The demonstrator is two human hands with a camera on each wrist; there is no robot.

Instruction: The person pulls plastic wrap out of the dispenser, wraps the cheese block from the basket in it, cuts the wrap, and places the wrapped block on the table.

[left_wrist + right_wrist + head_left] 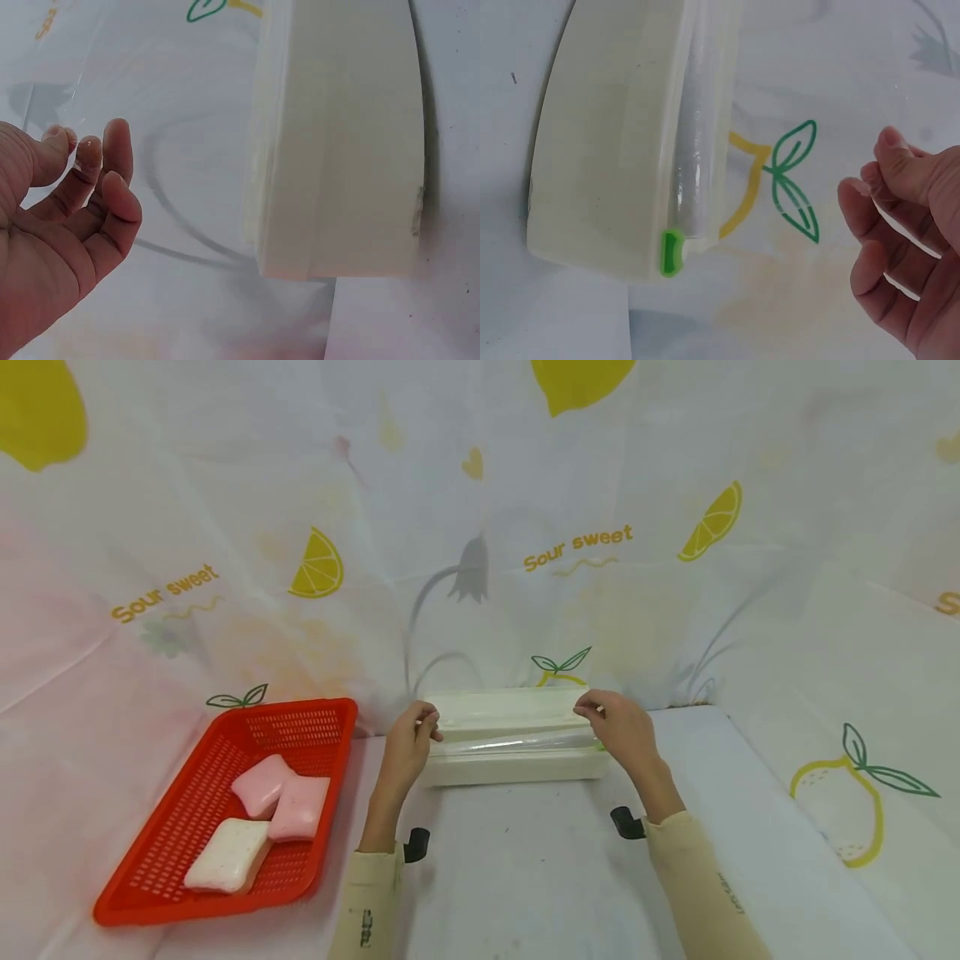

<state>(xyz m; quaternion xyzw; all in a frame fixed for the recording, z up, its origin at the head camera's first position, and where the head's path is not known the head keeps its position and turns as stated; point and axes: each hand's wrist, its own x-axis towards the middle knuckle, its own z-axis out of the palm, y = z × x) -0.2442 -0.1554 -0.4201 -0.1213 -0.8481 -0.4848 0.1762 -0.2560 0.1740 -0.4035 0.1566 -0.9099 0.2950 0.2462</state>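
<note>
A cream-white cling film dispenser (517,768) stands at the back of the table with its lid (502,703) raised. Inside lies a shiny roll of cling film (697,135); a green slider (672,253) shows at the dispenser's right end. My left hand (411,739), at the left end, pinches thin transparent film between thumb and index finger. Above the right end, my right hand (624,727) pinches the film likewise. Both wrist views show the left hand (67,202) and right hand (907,232) apart from the box. The sheet's outline is barely visible.
On the left stands a red plastic basket (341,777) holding two pink blocks (300,807) and one white block (228,856). A lemon-printed cloth (465,635) hangs close behind the dispenser. The white tabletop (525,885) stretches between the forearms.
</note>
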